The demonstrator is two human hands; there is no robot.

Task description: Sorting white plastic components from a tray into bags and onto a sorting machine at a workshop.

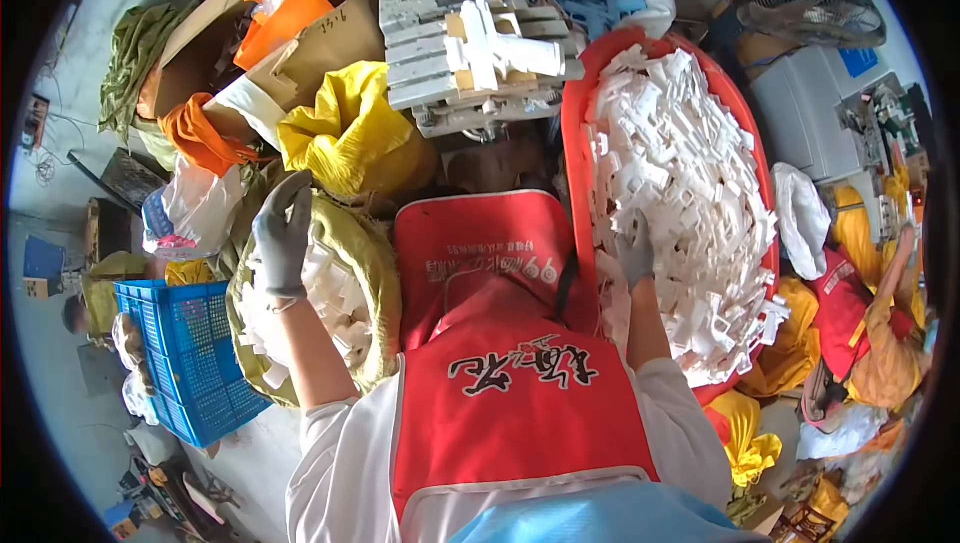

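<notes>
My left hand [282, 238], in a grey glove, is raised over the near edge of a green woven sack [385, 308]. Its fingers curve with a gap from the thumb, and nothing shows between them. White plastic pieces [335, 303] fill the sack's mouth. On the other side, my right hand [635, 251], also gloved in grey, reaches into a long red tub [577, 143] heaped with small white plastic parts [690, 193]. Its fingers look apart among the parts. Ahead, a white cross-shaped piece [500, 48] lies on the machine's slatted metal bed [420, 68].
A yellow sack [345, 133] and a cardboard box [345, 38] stand at far left. A blue crate [190, 363] is beside the green sack. A fan [810, 8] stands at far right. Another person in a red apron [840, 303] works at right.
</notes>
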